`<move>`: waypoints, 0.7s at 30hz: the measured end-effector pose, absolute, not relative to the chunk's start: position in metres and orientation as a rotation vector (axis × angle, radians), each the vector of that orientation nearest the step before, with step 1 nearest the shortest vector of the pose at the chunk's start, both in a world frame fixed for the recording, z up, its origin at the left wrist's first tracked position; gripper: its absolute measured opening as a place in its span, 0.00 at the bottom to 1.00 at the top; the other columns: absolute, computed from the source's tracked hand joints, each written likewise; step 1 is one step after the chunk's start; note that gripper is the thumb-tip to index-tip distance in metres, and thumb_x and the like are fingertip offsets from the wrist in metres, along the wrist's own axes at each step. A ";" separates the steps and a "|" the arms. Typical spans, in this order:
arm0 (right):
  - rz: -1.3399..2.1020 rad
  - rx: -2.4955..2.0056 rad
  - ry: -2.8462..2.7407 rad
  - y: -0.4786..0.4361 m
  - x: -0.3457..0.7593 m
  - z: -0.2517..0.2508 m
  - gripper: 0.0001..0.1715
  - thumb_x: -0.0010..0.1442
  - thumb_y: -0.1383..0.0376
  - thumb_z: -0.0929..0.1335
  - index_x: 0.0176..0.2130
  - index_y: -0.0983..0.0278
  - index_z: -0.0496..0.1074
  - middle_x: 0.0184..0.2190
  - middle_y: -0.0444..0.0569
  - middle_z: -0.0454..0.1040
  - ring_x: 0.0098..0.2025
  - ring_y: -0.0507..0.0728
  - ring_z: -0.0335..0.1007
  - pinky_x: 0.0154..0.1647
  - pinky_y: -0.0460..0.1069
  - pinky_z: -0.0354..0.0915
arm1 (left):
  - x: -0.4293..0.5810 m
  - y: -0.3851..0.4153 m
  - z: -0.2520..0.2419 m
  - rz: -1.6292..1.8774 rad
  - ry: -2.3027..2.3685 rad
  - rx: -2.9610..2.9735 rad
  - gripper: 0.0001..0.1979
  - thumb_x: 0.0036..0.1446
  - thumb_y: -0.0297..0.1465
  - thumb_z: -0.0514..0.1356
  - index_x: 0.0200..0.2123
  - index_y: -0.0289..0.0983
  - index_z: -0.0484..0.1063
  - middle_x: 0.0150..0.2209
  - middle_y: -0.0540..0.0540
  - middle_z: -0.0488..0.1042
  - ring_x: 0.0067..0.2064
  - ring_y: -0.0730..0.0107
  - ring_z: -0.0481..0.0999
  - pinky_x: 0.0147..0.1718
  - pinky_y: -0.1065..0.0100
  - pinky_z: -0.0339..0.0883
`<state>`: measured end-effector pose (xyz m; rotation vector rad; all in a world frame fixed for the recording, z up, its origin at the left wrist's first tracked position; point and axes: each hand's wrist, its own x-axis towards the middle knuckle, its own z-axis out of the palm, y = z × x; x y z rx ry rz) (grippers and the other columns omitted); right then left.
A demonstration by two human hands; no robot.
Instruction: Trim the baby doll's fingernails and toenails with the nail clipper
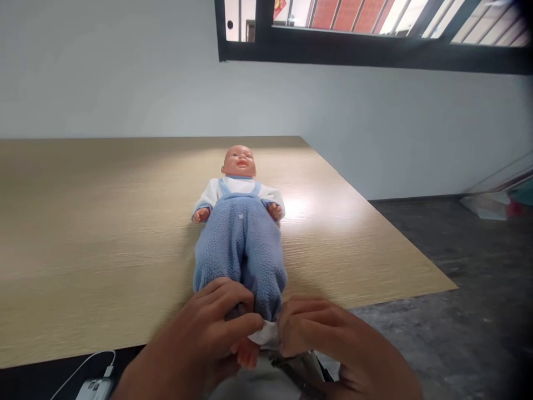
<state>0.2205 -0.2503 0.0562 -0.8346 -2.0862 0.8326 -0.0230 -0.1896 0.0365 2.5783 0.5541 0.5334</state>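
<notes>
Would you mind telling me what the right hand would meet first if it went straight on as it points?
The right hand would likely meet the white cuff on the baby doll first; exact contact is unclear.

The doll (pixel 240 225) is peach-pink, in light-blue overalls (pixel 222 250) over a white top (pixel 270 194) with blue cuffs (pixel 208 208); the leg cuff (pixel 267 334) is white. The table (pixel 104 233) is pale beige, streaked with fine wood grain. The wall (pixel 125 72) is bluish grey, the window frame (pixel 333 50) near-black, the floor (pixel 470 261) dark grey, perhaps mottled, though blurred.
</notes>
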 end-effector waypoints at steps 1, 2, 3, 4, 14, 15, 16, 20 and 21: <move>0.817 -0.866 -2.093 -0.252 0.225 0.060 0.22 0.68 0.46 0.63 0.37 0.62 0.70 0.29 0.46 0.75 0.36 0.53 0.73 0.40 0.47 0.69 | -0.021 -0.190 0.032 0.581 0.543 2.603 0.18 0.54 0.19 0.62 0.46 0.42 0.73 0.46 0.46 0.72 0.46 0.63 0.72 0.43 0.63 0.72; 0.797 -0.885 -2.098 -0.254 0.229 0.063 0.22 0.68 0.47 0.64 0.38 0.62 0.70 0.30 0.47 0.75 0.40 0.55 0.75 0.43 0.47 0.70 | -0.019 -0.190 0.029 0.611 0.536 2.623 0.17 0.56 0.19 0.60 0.46 0.42 0.73 0.45 0.46 0.73 0.44 0.63 0.73 0.41 0.64 0.71; 0.771 -0.888 -2.086 -0.256 0.232 0.067 0.20 0.67 0.48 0.66 0.39 0.61 0.70 0.30 0.47 0.76 0.44 0.55 0.76 0.47 0.48 0.71 | -0.018 -0.190 0.027 0.636 0.532 2.642 0.17 0.57 0.19 0.59 0.47 0.42 0.72 0.45 0.46 0.73 0.43 0.64 0.73 0.40 0.64 0.71; 0.748 -0.861 -2.069 -0.258 0.233 0.070 0.17 0.67 0.49 0.67 0.39 0.61 0.70 0.30 0.46 0.77 0.46 0.56 0.77 0.50 0.48 0.71 | -0.018 -0.190 0.026 0.655 0.529 2.654 0.17 0.58 0.19 0.58 0.48 0.41 0.72 0.45 0.45 0.74 0.42 0.64 0.73 0.38 0.65 0.71; 0.406 -0.695 -1.851 -0.255 0.197 0.046 0.20 0.67 0.54 0.68 0.54 0.60 0.65 0.36 0.49 0.81 0.53 0.62 0.77 0.57 0.59 0.72 | -0.020 -0.180 0.019 1.037 0.377 2.317 0.14 0.66 0.30 0.59 0.54 0.40 0.70 0.49 0.43 0.67 0.29 0.80 0.71 0.29 0.74 0.68; 0.383 -0.730 -1.833 -0.256 0.195 0.044 0.18 0.68 0.56 0.67 0.54 0.58 0.65 0.35 0.47 0.81 0.53 0.62 0.78 0.58 0.61 0.72 | -0.019 -0.180 0.016 1.064 0.394 2.300 0.14 0.67 0.31 0.59 0.55 0.41 0.69 0.49 0.43 0.66 0.30 0.80 0.72 0.30 0.74 0.69; 0.371 -0.790 -1.818 -0.257 0.192 0.043 0.14 0.68 0.58 0.67 0.52 0.57 0.67 0.34 0.46 0.82 0.52 0.62 0.79 0.59 0.62 0.72 | -0.018 -0.181 0.014 1.092 0.410 2.284 0.14 0.67 0.32 0.58 0.55 0.41 0.69 0.49 0.44 0.66 0.30 0.80 0.73 0.31 0.74 0.70; 0.318 -0.928 -1.749 -0.260 0.184 0.041 0.06 0.70 0.61 0.64 0.41 0.57 0.71 0.39 0.47 0.82 0.49 0.61 0.81 0.57 0.61 0.74 | -0.013 -0.184 0.006 1.186 0.443 2.215 0.14 0.66 0.37 0.59 0.53 0.42 0.70 0.48 0.45 0.67 0.31 0.79 0.72 0.33 0.74 0.70; 0.293 -0.907 -1.755 -0.260 0.183 0.041 0.07 0.70 0.62 0.63 0.41 0.58 0.71 0.41 0.48 0.82 0.48 0.60 0.81 0.57 0.61 0.74 | -0.013 -0.184 0.004 1.193 0.450 2.203 0.14 0.66 0.37 0.60 0.52 0.41 0.70 0.48 0.45 0.67 0.31 0.78 0.72 0.33 0.74 0.70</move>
